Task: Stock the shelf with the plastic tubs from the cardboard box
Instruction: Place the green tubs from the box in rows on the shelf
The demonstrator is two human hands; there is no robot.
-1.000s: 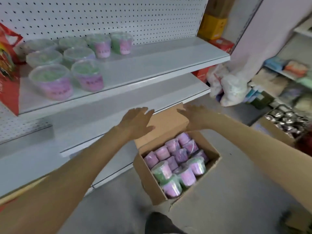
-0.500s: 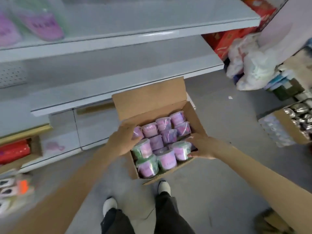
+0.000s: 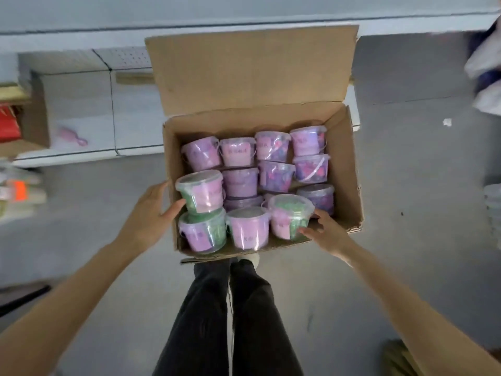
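Observation:
An open cardboard box stands on the grey floor in front of my feet, its flap leaning back against the white shelf. Several plastic tubs with pink and purple labels fill it. My left hand reaches over the box's left wall, thumb and fingers pressed on a raised green-filled tub. My right hand comes in from the near right corner, with its fingers wrapped around another green-filled tub. A pink tub sits between them at the front.
The white bottom shelf holds a small pink item. Red packages sit far left. White bags lie at the top right and stacked containers at the right edge. My dark-trousered legs stand just behind the box.
My view has tilted down from the shelf onto the box, which now looks much closer. Both hands have dropped from above the flap into the box and closed onto two green tubs.

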